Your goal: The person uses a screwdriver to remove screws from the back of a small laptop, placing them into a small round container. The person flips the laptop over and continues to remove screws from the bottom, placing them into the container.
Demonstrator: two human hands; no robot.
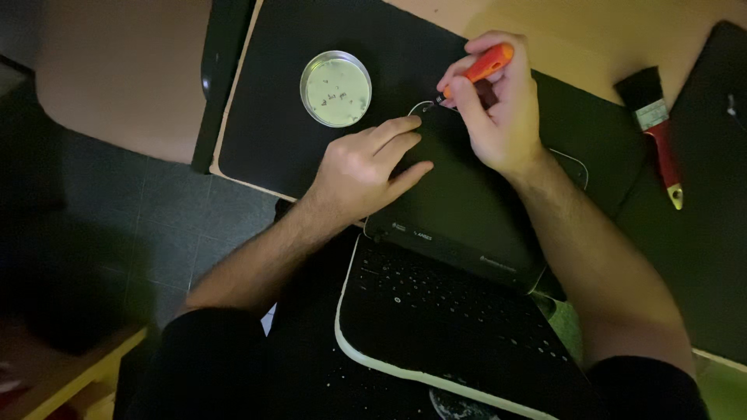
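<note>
Right hand (pixel 498 117): fingers pinch orange screwdriver (pixel 481 68), tip on laptop (pixel 467 210) corner.
Left hand (pixel 366 167): flat, empty, steadying the lid.
Dish (pixel 335 88): several small screws collected already.

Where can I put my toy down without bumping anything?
Bare black mat shows below the round metal dish of tiny screws. Bare tan tabletop lies above the red-handled brush. It is crowded where the left hand and right hand with the orange-handled screwdriver work on the black laptop.

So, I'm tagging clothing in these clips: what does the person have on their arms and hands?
Both arms wear black sleeves pushed up to about the elbow, leaving the forearms bare. The left hand and right hand are ungloved, and no ring, watch or bracelet shows on either in this dim view.
</note>
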